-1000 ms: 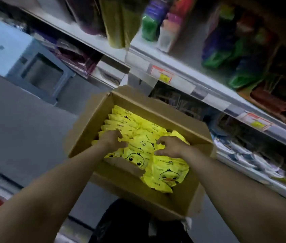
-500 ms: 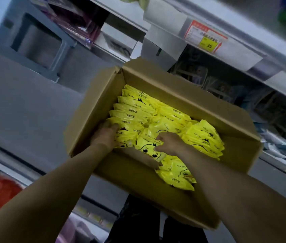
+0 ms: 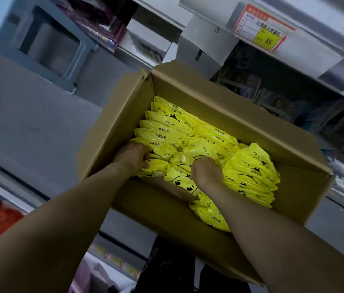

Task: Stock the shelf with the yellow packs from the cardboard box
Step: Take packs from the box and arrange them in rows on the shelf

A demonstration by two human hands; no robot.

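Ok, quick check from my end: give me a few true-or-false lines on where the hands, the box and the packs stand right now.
1. The left hand and the right hand are both down in the cardboard box. True.
2. The box is almost empty. False: many yellow packs fill it in rows.
3. The right hand holds a pack up at the shelf. False: its fingers are curled among the packs in the box.
4. A price tag reading 35 sits on the shelf edge beyond the box. True.
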